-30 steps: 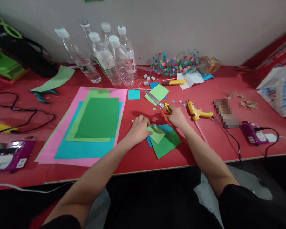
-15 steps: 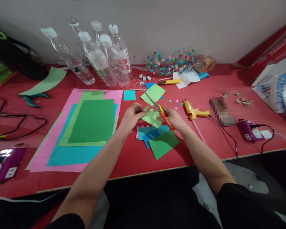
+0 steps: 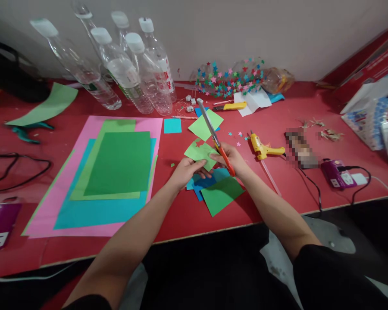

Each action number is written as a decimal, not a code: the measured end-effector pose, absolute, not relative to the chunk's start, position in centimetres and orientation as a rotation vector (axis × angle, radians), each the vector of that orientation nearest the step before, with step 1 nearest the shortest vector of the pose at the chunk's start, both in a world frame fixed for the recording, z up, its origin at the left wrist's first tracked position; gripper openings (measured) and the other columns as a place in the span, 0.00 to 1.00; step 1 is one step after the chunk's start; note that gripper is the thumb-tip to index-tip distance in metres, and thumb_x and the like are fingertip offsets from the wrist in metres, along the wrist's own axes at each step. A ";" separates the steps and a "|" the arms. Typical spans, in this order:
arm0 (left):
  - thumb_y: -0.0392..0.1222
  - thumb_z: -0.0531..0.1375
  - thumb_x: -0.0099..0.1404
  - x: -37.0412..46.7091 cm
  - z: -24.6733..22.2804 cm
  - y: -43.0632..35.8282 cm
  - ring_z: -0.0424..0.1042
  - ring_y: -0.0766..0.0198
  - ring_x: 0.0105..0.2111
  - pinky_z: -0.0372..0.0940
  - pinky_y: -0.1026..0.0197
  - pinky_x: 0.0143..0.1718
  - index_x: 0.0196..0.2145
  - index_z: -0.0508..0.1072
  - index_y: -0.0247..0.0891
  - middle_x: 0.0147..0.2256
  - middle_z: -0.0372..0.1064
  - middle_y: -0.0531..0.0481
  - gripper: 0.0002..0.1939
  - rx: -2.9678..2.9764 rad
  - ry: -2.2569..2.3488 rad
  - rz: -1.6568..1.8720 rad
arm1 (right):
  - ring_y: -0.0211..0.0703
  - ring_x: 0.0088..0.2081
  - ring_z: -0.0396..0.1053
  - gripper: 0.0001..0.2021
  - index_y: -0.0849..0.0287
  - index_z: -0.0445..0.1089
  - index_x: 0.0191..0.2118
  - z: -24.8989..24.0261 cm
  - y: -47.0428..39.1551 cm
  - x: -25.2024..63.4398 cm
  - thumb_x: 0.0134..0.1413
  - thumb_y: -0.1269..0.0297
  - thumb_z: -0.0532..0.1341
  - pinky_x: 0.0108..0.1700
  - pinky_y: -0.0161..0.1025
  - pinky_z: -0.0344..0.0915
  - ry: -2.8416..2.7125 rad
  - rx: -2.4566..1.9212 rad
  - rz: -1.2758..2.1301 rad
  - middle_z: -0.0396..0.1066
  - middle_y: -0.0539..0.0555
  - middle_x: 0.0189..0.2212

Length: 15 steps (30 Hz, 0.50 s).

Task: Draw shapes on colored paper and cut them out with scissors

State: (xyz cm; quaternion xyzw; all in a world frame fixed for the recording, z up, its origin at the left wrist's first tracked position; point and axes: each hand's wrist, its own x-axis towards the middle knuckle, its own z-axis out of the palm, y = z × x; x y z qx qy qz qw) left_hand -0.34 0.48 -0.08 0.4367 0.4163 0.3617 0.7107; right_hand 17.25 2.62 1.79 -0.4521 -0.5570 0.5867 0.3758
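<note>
My left hand [image 3: 188, 172] pinches a light green paper [image 3: 194, 151] with a star-shaped hole, through which the red table shows. My right hand [image 3: 233, 160] grips scissors [image 3: 224, 155] with red handles; their blades point up and away over the paper. The right fingertips also touch the paper's right edge. Below the hands lie blue paper pieces [image 3: 198, 185] and a dark green sheet [image 3: 222, 194]. Another light green piece [image 3: 204, 125] lies under the blades. A tiny green scrap [image 3: 172, 165] rests left of my left hand.
Stacked coloured sheets [image 3: 118, 163] lie at the left, with clear bottles [image 3: 132, 86] behind. A star-covered bottle [image 3: 229, 82] and a yellow cutter [image 3: 235, 106] are at the back. A yellow glue gun [image 3: 265, 148], a phone and a purple socket [image 3: 336, 174] stand right.
My left hand has moved slightly right and down, now holding the green paper flatter. A small scrap now lies on the table. The scissors have turned more upright, and the view has shifted.
</note>
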 end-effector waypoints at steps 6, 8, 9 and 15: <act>0.51 0.64 0.56 -0.1 0.3 0.6 0.75 0.60 0.27 0.67 0.61 0.25 0.42 0.73 0.34 0.36 0.76 0.45 0.21 0.949 0.932 0.942 | 0.30 0.18 0.58 0.21 0.58 0.60 0.31 1.7 2.5 17.0 0.43 0.49 0.68 0.21 0.31 0.55 -1.436 -1.143 1.533 0.57 0.41 0.18; 0.50 0.65 0.54 -0.1 0.9 0.7 0.75 0.60 0.30 0.68 0.61 0.28 0.41 0.74 0.35 0.36 0.76 0.46 0.19 0.958 0.975 0.930 | 0.30 0.18 0.58 0.21 0.58 0.60 0.31 1.9 2.4 17.1 0.42 0.49 0.68 0.21 0.31 0.55 -1.455 -1.149 1.517 0.57 0.40 0.17; 0.49 0.66 0.53 -0.1 1.2 0.8 0.75 0.60 0.31 0.69 0.60 0.29 0.40 0.74 0.36 0.36 0.76 0.46 0.19 0.965 0.997 0.916 | 0.30 0.18 0.58 0.21 0.58 0.60 0.30 2.1 2.4 17.1 0.42 0.49 0.69 0.20 0.31 0.54 -1.465 -1.156 1.505 0.57 0.40 0.17; 0.47 0.66 0.52 0.2 2.9 0.9 0.73 0.63 0.26 0.69 0.60 0.27 0.37 0.74 0.35 0.32 0.75 0.48 0.17 0.972 1.078 0.924 | 0.30 0.16 0.57 0.22 0.57 0.59 0.29 3.2 2.3 17.3 0.41 0.48 0.69 0.19 0.31 0.54 -1.438 -1.128 1.520 0.58 0.40 0.15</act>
